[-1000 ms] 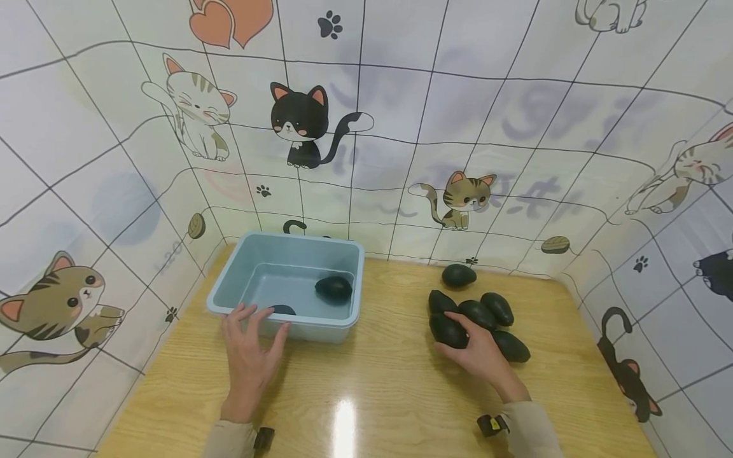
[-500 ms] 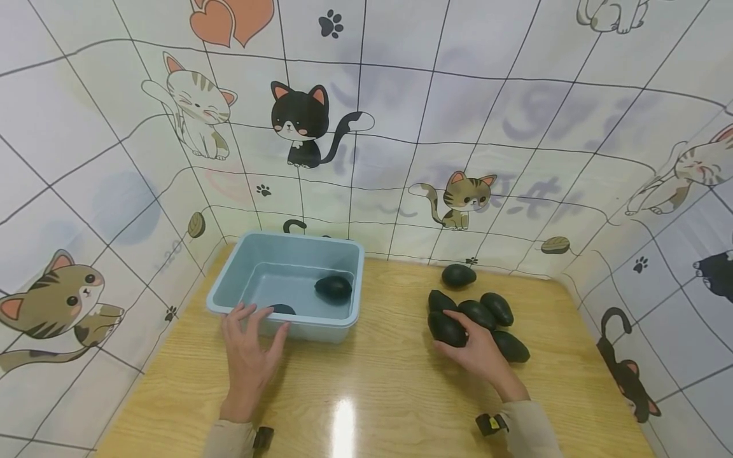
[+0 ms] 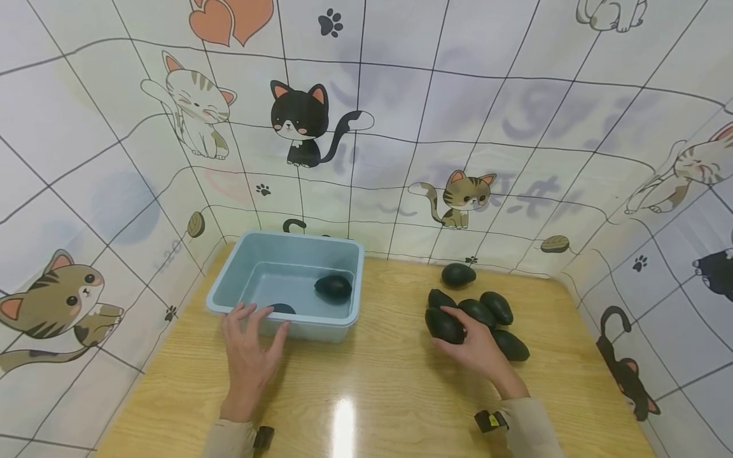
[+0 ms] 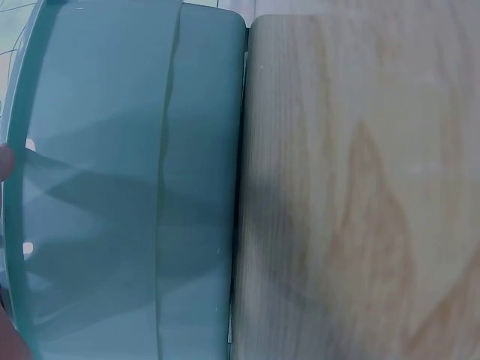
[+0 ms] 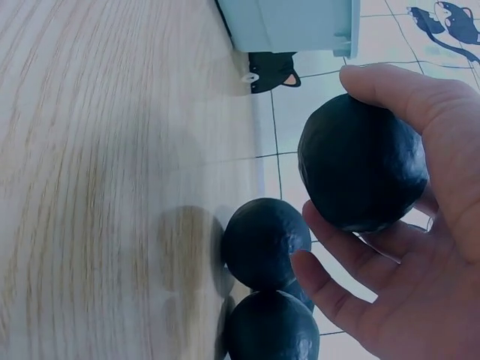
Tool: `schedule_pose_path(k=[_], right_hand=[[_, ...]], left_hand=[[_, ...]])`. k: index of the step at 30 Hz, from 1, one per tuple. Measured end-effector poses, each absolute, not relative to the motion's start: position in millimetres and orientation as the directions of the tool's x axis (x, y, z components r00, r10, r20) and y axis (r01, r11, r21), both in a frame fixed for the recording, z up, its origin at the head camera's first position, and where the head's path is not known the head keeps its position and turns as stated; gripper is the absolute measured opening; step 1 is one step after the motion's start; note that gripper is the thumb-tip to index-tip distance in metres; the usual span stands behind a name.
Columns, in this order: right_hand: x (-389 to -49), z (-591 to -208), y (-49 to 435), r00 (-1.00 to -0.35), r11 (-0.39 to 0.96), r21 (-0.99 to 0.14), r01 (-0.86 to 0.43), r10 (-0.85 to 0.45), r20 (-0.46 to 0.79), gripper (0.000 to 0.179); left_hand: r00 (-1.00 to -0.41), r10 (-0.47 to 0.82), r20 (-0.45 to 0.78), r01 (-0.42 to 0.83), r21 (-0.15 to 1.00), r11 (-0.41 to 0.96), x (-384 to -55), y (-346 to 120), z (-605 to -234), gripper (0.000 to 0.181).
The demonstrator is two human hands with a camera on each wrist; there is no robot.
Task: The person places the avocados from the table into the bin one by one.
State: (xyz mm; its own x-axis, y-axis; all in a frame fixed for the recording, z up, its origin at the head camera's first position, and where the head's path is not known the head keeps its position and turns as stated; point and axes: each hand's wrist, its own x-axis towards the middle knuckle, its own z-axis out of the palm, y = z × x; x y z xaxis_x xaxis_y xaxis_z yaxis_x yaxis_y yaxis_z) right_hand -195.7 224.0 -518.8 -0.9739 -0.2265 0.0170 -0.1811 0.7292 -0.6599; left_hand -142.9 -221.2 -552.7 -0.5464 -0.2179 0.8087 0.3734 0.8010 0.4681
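We've got the right hand (image 3: 478, 351) gripping a dark avocado (image 3: 445, 325) between thumb and fingers, and the right wrist view makes it look clear of the table (image 3: 372, 381). That sideways hold probably suits something smooth and rounded. Five loose avocados (image 3: 476, 313) lie behind and beside it, four bunched close and one off toward the back wall (image 3: 389, 152).

Over on the left we see the left hand (image 3: 250, 356) with fingers spread and loose along the near rim of the blue tub (image 3: 321, 332), not clamped; our guess is it's there to steady it. Two avocados (image 3: 334, 288) sit inside, one mostly hidden by the near side.

The table's pale wood grain, with a bright glare (image 3: 343, 423) up front. Around it we've got walls covered in a tile-grid print, with cartoon cats (image 3: 299, 121) and paw prints (image 3: 330, 24).
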Motion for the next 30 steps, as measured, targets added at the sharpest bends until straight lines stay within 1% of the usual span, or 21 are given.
schedule_pose_path(k=[7,19,30], right_hand=[[-194.5,-513.7,219.7,-0.970,0.732,-0.651,-0.201,-0.242,0.027,0.079],[-191.8,-510.6,214.0,-0.964,0.742,-0.627,-0.237,-0.259,0.058,0.076],[-189.6,-506.1,211.6,-0.964,0.728,-0.642,-0.241,-0.254,0.074,0.076]], left_hand=[[-0.554,-0.225,0.802,0.369,0.478,0.797,-142.7,-221.1,-553.8,0.054],[-0.558,-0.215,0.801,0.377,0.476,0.794,-142.5,-221.2,-552.8,0.054],[-0.561,-0.218,0.799,0.367,0.476,0.799,-142.8,-221.6,-554.9,0.056]])
